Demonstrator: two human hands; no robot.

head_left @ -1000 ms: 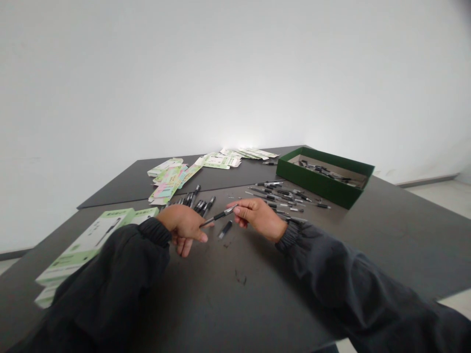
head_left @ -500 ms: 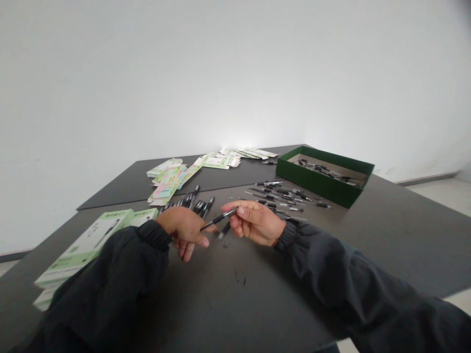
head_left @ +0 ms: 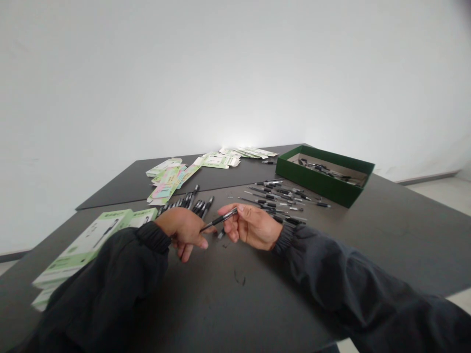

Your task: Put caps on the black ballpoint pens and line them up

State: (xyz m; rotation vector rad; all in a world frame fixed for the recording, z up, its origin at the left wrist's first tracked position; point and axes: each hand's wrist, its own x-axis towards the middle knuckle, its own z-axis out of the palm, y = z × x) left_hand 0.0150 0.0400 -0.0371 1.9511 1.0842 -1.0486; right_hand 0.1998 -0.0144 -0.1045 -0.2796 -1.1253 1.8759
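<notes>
A black and clear pen [head_left: 220, 218] spans the gap between my two hands, tilted up to the right. Its right end is pinched between thumb and fingers of my right hand [head_left: 253, 225]. At the pen's left end, the fingers of my left hand [head_left: 186, 230] are closed around it, partly hidden behind the back of the hand. Behind my left hand lies a group of capped black pens [head_left: 200, 206]. Another pen [head_left: 221, 234] lies on the table just beneath the held one. Past my right hand are scattered loose pen parts [head_left: 279, 196].
An open green box [head_left: 316, 182] holding pen parts stands at the back right. White and green pen boxes [head_left: 84, 245] are stacked by my left forearm. Flattened cartons [head_left: 172, 181] lie along the back of the dark table [head_left: 235, 314]. Small dark scraps [head_left: 239, 278] lie in front.
My right hand has shifted very slightly down and left, its fingers resettling on the pen. My left hand stays almost still.
</notes>
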